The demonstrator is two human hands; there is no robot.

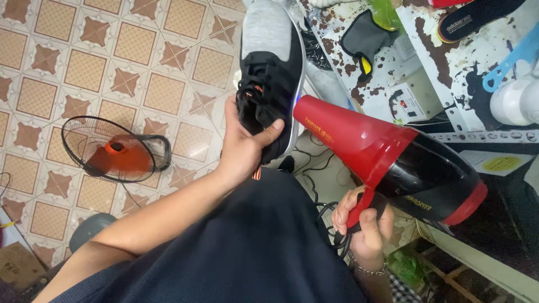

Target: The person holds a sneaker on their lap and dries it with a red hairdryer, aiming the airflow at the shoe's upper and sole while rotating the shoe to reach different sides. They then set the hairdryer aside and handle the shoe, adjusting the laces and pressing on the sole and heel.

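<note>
My left hand [244, 147] grips a black sneaker [271, 78] with a grey toe and white sole, held up at its heel end with the thumb across the opening. My right hand [365, 224] is closed around the handle of a red and black hair dryer [387, 163]. Its red nozzle points at the side of the sneaker's sole, nearly touching it. A black cord hangs from the handle below my right hand.
An orange floor fan [115, 150] stands on the patterned tile floor at the left. At the right is a worn white workbench [443, 73] with a black shoe insole [477, 17], a dark cloth, a small white box and a blue tool on it.
</note>
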